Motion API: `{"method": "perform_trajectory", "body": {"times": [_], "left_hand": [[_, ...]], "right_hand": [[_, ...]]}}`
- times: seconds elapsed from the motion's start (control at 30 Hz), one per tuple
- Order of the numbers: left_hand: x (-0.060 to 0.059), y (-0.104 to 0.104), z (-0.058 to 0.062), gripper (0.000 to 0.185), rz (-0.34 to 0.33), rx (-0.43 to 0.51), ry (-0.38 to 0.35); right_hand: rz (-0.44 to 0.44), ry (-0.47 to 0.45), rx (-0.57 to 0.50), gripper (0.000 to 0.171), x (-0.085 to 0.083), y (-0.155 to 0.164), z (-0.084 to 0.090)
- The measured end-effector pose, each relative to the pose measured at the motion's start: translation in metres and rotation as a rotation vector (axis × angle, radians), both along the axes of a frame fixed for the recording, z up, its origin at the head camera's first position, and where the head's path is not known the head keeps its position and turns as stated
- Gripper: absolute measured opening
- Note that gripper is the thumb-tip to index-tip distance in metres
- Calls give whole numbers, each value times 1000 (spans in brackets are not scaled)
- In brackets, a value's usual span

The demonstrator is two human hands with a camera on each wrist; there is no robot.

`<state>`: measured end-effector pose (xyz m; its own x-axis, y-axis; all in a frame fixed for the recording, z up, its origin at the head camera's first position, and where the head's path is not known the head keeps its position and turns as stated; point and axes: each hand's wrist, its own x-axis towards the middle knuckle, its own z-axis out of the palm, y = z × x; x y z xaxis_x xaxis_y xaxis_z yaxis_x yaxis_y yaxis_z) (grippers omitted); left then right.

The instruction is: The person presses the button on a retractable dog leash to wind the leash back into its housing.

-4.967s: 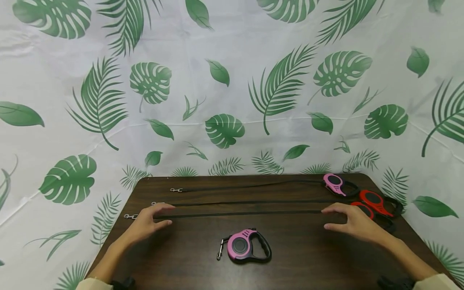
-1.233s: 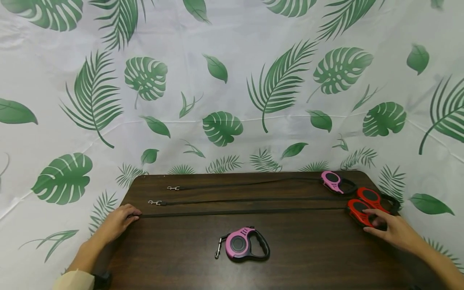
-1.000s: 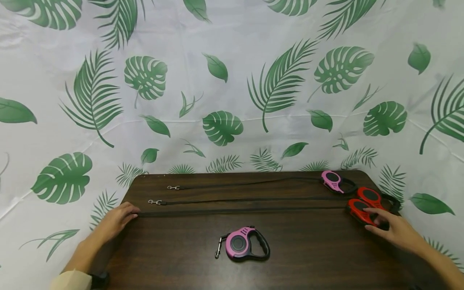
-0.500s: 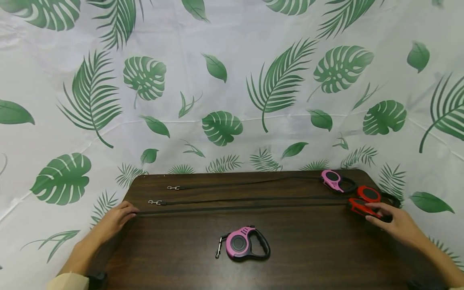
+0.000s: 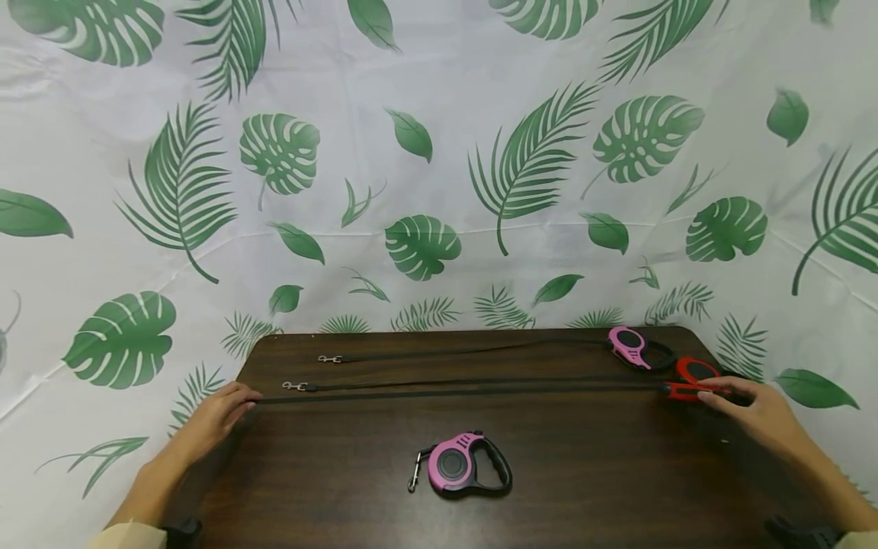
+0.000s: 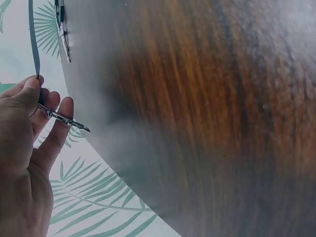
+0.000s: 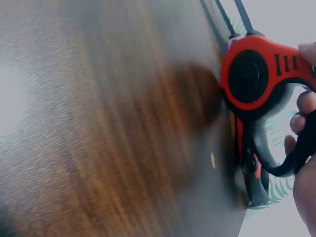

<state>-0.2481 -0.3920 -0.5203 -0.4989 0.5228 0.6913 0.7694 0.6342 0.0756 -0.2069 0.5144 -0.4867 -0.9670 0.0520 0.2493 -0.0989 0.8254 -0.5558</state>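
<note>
Dark wood desk [image 5: 583, 488] against a leaf-print backdrop [image 5: 439, 152]. At the left edge, left hand [image 5: 209, 419], thumb and fingers [image 6: 58, 129] curled to pinch a black strap [image 5: 453, 393] just behind its metal clip [image 6: 64, 120], clip poking out past the edge. At the right edge, right hand [image 5: 757, 415], fingers [image 7: 301, 111] hooked through the black loop handle of a red retractable leash [image 7: 259, 74], thumb on top near the ribbed button; housing tipped up on edge at the desk's right side, strap stretched taut across to the left hand. Likely light, hard and fairly smooth in the casing, so best taken by the handle loop; strap thin, limp and probably spring-loaded, best pinched next to the clip. Just behind, second red leash [image 5: 696, 369], then a pink leash [image 5: 634, 347] near the far right corner, both with straps laid out toward the left. Near the front edge, middle, another pink leash [image 5: 463, 463] fully reeled in.
</note>
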Motion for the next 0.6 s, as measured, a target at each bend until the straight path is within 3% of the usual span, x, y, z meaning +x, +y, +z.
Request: {"method": "perform_trajectory", "body": {"times": [0.17, 0.43, 0.6], "left_hand": [[2, 0, 3, 9, 11, -17, -17], [1, 4, 8, 43, -53, -33, -23], [4, 9, 12, 40, -56, -41, -34]], "right_hand": [[-6, -58, -75, 38, -3, 8, 2], [-19, -119, -210, 31, 0, 25, 0], [-72, -155, -278, 23, -1, 29, 1]]}}
